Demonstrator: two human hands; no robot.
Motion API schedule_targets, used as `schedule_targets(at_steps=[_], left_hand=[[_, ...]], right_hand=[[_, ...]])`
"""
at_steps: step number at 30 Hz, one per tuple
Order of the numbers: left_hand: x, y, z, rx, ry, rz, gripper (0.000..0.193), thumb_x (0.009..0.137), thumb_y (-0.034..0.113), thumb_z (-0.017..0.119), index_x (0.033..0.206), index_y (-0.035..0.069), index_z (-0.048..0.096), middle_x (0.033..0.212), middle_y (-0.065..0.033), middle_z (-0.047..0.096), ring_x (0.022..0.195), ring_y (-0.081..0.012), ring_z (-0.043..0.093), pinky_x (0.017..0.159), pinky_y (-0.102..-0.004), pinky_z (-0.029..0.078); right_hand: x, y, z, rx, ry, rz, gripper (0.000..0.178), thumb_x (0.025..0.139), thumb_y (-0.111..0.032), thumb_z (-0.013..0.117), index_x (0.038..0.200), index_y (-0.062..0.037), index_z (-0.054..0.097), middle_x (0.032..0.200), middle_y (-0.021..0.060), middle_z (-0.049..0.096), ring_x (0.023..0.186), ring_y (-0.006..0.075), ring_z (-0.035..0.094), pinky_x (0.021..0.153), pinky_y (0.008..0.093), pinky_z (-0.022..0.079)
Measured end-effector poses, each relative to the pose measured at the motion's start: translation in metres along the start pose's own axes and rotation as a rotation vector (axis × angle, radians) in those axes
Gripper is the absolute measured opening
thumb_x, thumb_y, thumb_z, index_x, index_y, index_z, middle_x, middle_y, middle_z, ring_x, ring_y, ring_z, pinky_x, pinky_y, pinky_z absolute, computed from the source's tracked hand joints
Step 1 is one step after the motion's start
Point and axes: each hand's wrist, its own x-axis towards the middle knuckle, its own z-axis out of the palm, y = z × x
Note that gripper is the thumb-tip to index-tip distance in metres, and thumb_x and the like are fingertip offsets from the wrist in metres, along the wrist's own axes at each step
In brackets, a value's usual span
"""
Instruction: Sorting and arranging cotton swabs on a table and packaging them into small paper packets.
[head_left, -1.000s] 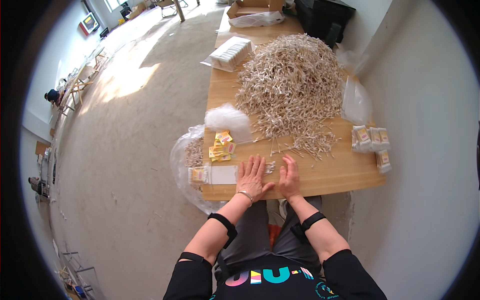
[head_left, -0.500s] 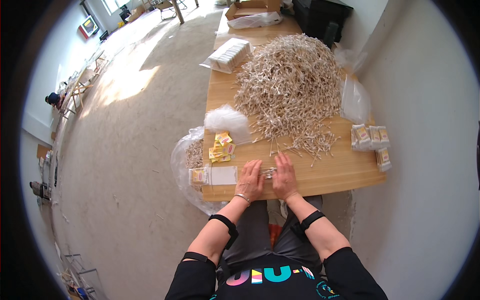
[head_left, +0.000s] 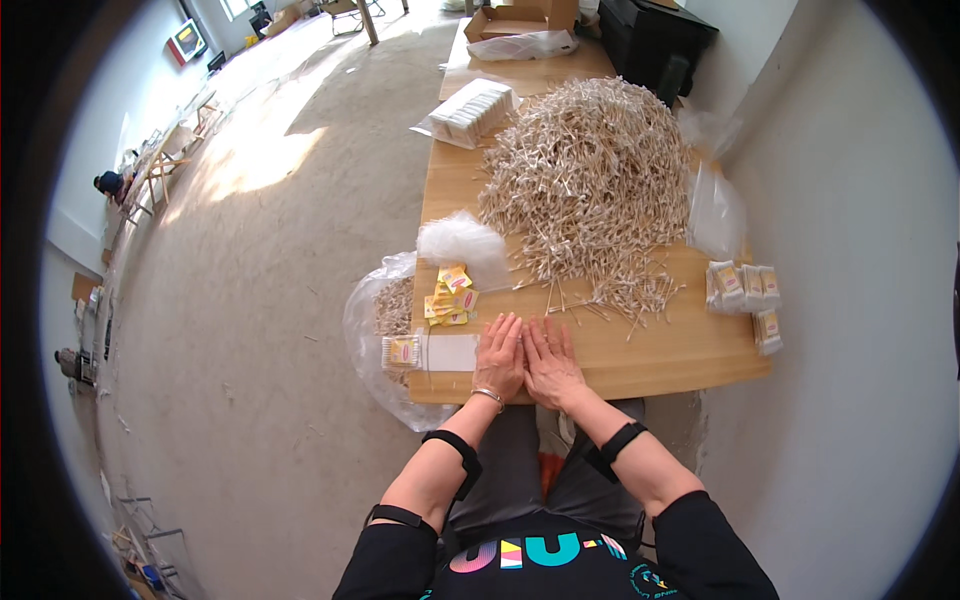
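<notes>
My left hand (head_left: 499,358) and my right hand (head_left: 552,365) lie side by side at the table's near edge, nearly touching, fingers stretched out and flat. Whatever cotton swabs are under or between them are hidden. Left of my left hand is a white card or tray (head_left: 453,352), and beside it a small clear pack of cotton swabs (head_left: 402,352) with a yellow label. Several yellow label cards (head_left: 452,298) lie loosely stacked behind these. A big heap of loose cotton swabs (head_left: 590,180) rises beyond my hands, its near swabs scattered toward them.
Clear plastic bags (head_left: 462,245) lie left of the heap, more (head_left: 716,212) to its right. Filled swab packs (head_left: 742,287) sit at the table's right edge, near the wall. A wrapped white stack (head_left: 472,113), cardboard box (head_left: 505,22) and black bin (head_left: 655,48) stand farther back.
My right hand has moved left against my left hand. The swabs that showed between my hands are now covered.
</notes>
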Motion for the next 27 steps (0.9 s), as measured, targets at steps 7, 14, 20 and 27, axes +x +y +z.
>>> schedule_targets(at_steps=[7,14,20,27], left_hand=[[0.002,0.004,-0.003,-0.050,-0.068,0.036,0.034,0.084,0.007,0.053,0.118,0.003,0.053,0.121,-0.0142,0.055,0.121,-0.0306,0.046,0.108,-0.0436,0.028],[0.001,0.002,-0.002,-0.142,-0.011,-0.039,0.037,0.082,0.004,0.053,0.119,0.002,0.049,0.121,-0.0165,0.054,0.120,-0.0333,0.045,0.106,-0.0439,0.032],[0.002,0.000,-0.001,-0.192,0.002,-0.065,0.042,0.081,0.001,0.052,0.122,0.001,0.047,0.122,-0.0176,0.052,0.122,-0.0343,0.043,0.105,-0.0427,0.033],[0.001,-0.003,-0.001,-0.137,0.012,-0.063,0.042,0.083,0.004,0.053,0.125,0.002,0.048,0.127,-0.0173,0.050,0.123,-0.0333,0.043,0.105,-0.0425,0.032]], right_hand=[[0.026,0.024,-0.022,0.344,0.477,0.236,0.035,0.078,-0.021,0.062,0.110,-0.0074,0.059,0.115,0.0109,0.053,0.114,0.0298,0.043,0.097,0.0436,0.032],[0.068,0.037,-0.025,0.155,0.271,0.550,0.022,0.075,-0.028,0.065,0.088,-0.0101,0.063,0.096,0.0072,0.055,0.100,0.0274,0.047,0.086,0.0420,0.038],[0.059,0.046,-0.012,0.160,0.305,0.415,0.014,0.076,-0.025,0.064,0.080,-0.0117,0.064,0.089,0.0052,0.057,0.097,0.0253,0.048,0.085,0.0404,0.038],[0.040,0.032,-0.022,0.237,0.208,0.006,0.006,0.077,-0.019,0.063,0.080,-0.0146,0.065,0.092,0.0038,0.055,0.095,0.0241,0.049,0.084,0.0395,0.038]])
